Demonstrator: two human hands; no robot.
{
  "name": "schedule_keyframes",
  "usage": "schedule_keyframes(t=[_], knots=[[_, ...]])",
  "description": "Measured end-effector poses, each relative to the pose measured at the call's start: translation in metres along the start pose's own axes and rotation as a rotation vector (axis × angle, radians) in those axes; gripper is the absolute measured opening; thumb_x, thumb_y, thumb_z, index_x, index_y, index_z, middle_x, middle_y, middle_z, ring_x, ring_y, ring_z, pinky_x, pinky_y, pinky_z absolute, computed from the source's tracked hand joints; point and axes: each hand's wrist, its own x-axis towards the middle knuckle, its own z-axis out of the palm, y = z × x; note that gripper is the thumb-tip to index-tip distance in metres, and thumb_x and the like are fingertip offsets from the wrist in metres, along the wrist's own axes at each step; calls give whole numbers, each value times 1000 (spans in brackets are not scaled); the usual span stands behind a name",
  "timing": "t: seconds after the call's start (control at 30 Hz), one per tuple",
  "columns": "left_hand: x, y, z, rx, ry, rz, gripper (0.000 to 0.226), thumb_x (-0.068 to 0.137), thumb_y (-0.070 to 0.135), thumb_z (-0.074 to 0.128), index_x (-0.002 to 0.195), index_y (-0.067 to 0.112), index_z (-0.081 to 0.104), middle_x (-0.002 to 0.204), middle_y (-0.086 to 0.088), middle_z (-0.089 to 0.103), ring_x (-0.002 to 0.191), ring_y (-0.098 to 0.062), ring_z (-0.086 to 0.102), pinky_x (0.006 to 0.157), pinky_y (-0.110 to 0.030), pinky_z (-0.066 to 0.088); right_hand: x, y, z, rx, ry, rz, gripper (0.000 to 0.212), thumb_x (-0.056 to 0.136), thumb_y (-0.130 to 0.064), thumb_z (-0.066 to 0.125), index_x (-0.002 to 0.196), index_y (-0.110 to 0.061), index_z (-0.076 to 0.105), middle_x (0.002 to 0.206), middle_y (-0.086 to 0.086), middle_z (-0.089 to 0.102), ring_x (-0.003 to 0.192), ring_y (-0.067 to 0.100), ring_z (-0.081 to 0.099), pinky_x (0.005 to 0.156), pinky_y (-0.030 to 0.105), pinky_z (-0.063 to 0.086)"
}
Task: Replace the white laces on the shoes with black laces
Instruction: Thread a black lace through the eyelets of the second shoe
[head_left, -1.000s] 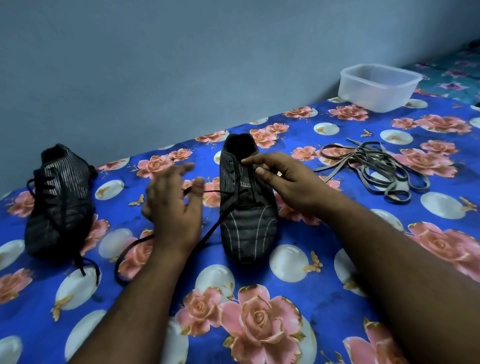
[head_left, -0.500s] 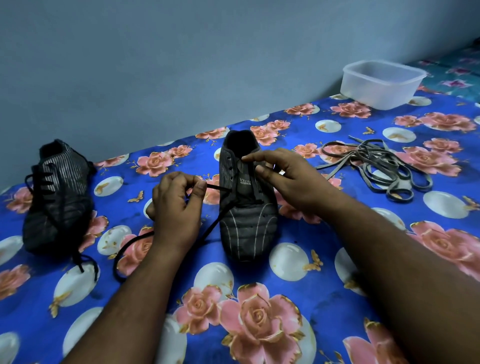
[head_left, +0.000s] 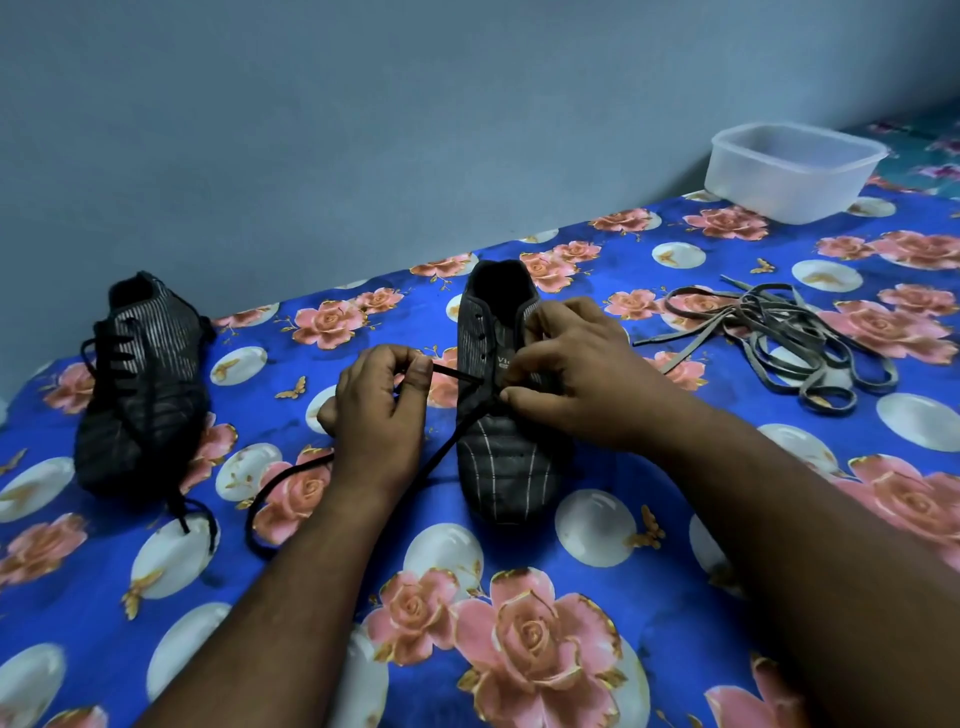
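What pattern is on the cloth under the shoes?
Blue cloth with pink roses and white circles; head view.

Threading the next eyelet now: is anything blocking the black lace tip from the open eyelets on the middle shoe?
Nothing visible. The left hand pinches the black lace beside the striped black shoe; its upper eyelets lie uncovered.

Two bare forearms reach in from the lower edge of the head view, each ending in a bare hand. No sleeve, cuff, glove, watch, bracelet or ring shows anywhere behind the fingers; both arms are uncovered as far back as the frame's edge. The left hand (head_left: 376, 410) shows its back and knuckles, with the wrist narrowing behind the fingers. The right hand (head_left: 576, 379) is broader in view, its forearm thick and filling the lower right corner. The nails that show are short and unpainted.
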Motion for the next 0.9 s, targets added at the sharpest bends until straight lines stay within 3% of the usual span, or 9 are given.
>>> schedule_keyframes(t=[0.1,0.23,0.3,0.37,0.43,0.53,0.77,0.83,0.9], knots=[[-2,3,-2,-107,-38,-31,20,96,48,48,90,31,56,83,13,59,93,-28,61,92,-62,44,2,-3,5,21,40,34,17,88,-45,68,92,-32,77,101,-7,46,106,15,35,98,45,39],[-1,1,-1,-217,-60,-65,24,98,50,51,84,32,55,78,8,61,73,-25,58,85,-71,46,4,-7,8,74,86,85,15,88,-40,71,95,-30,78,100,-8,44,108,20,38,98,46,39],[-1,2,-1,-262,-84,-70,29,97,54,53,82,29,58,66,12,58,64,-20,56,79,-67,49,4,-6,8,95,72,89,14,89,-39,71,96,-29,78,101,-9,44,109,21,39,99,47,39],[-1,5,-2,-308,-111,-54,33,95,56,57,81,26,62,59,13,58,57,-13,54,69,-51,50,4,-5,6,132,60,97,13,90,-38,72,98,-29,77,101,-9,44,108,21,39,100,48,38],[-2,9,-1,-340,-156,-29,33,91,53,64,83,21,68,68,5,66,66,-13,59,70,-46,49,4,-5,7,154,45,102,13,91,-38,71,99,-30,76,101,-9,44,108,22,39,100,49,38],[-4,9,1,-315,-255,30,20,90,35,74,84,16,71,80,-6,69,78,-28,63,76,-40,51,4,-6,9,135,27,105,13,91,-39,68,100,-32,75,103,-6,45,109,22,39,100,50,37],[-3,11,0,-458,-314,-16,15,98,18,64,83,18,68,76,18,66,78,-1,60,77,-19,47,5,-9,13,142,67,137,13,91,-41,68,101,-35,75,102,-9,44,108,20,38,100,45,35],[-3,11,3,-439,-306,-32,11,94,22,69,84,19,68,79,13,68,80,-8,63,78,-27,50,5,-10,15,134,61,144,13,92,-41,67,100,-36,75,103,-10,43,109,19,37,99,42,33],[-3,12,6,-384,-268,-13,12,91,27,74,85,19,69,86,-1,70,83,-26,65,79,-40,52,5,-10,15,126,53,148,13,93,-42,65,100,-37,74,104,-9,43,109,19,36,98,40,31]])
